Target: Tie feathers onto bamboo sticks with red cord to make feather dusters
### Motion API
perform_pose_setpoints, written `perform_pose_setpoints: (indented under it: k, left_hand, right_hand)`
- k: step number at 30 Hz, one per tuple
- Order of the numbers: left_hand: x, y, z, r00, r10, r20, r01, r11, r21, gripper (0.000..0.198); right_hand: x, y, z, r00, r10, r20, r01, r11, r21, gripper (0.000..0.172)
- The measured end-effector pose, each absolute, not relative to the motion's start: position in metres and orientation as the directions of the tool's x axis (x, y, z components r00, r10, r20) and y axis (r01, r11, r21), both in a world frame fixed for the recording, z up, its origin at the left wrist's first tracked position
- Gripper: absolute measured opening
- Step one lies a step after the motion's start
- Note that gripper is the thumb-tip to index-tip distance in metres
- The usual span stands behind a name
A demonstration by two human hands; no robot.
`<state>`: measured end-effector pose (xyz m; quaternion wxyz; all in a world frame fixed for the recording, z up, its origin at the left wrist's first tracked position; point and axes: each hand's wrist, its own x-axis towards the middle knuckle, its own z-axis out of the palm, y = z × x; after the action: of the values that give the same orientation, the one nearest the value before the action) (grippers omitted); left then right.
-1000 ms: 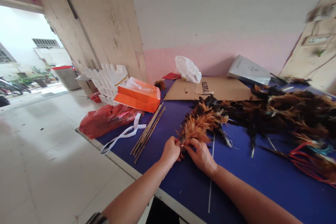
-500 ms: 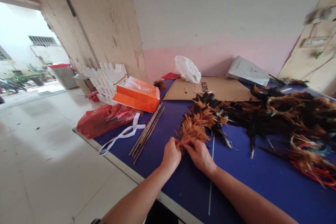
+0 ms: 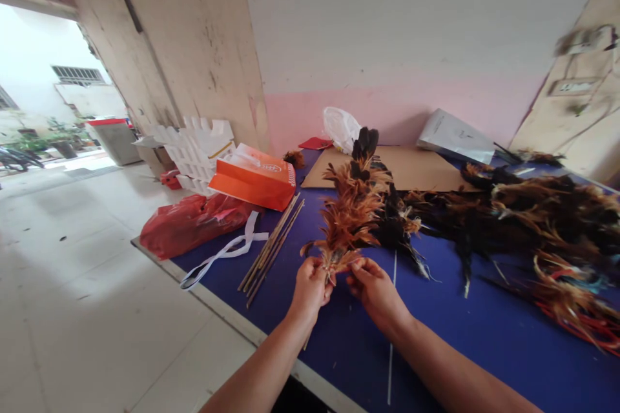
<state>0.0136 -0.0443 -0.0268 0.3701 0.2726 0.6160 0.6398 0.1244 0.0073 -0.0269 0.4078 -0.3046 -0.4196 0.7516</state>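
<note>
Russet and black, the feather bundle (image 3: pixel 352 210) is over the blue table (image 3: pixel 450 342) as we grip its base in our left hand (image 3: pixel 310 287) and pinch its lower edge with our right hand (image 3: pixel 378 292).

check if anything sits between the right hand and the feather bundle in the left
Nothing visible does: the right hand is close against the lower right edge of the feather bundle, whose base the left hand grips.
</note>
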Motion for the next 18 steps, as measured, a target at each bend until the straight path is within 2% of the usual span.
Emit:
perform_pose_setpoints:
  k: [4, 7, 11, 15, 17, 18]
  left_hand:
    - [0.014, -0.046, -0.022, -0.620, 0.780, -0.085, -0.132, 0.003, 0.991, 0.011]
    - [0.015, -0.046, -0.022, -0.646, 0.758, -0.093, -0.114, 0.025, 0.993, 0.005]
    - [0.017, -0.045, -0.023, -0.670, 0.737, -0.093, -0.087, 0.047, 0.995, 0.008]
    - [0.019, -0.047, -0.018, -0.635, 0.766, -0.100, -0.101, 0.047, 0.994, 0.004]
    - [0.021, -0.053, -0.014, -0.587, 0.804, -0.095, -0.106, 0.040, 0.994, 0.007]
    - [0.021, -0.057, -0.012, -0.550, 0.832, -0.078, -0.093, 0.032, 0.995, 0.010]
  right_hand:
    - [0.124, 0.002, -0.018, -0.565, 0.814, -0.134, -0.438, -0.434, -0.788, 0.036]
    - [0.123, 0.000, -0.018, -0.567, 0.810, -0.151, -0.437, -0.451, -0.778, 0.034]
    - [0.123, 0.000, -0.019, -0.565, 0.811, -0.153, -0.446, -0.456, -0.770, 0.032]
    - [0.126, 0.005, -0.019, -0.572, 0.798, -0.193, -0.452, -0.502, -0.737, 0.031]
    - [0.130, 0.010, -0.019, -0.598, 0.782, -0.175, -0.413, -0.488, -0.769, 0.027]
    - [0.133, 0.012, -0.019, -0.608, 0.784, -0.125, -0.383, -0.428, -0.819, 0.023]
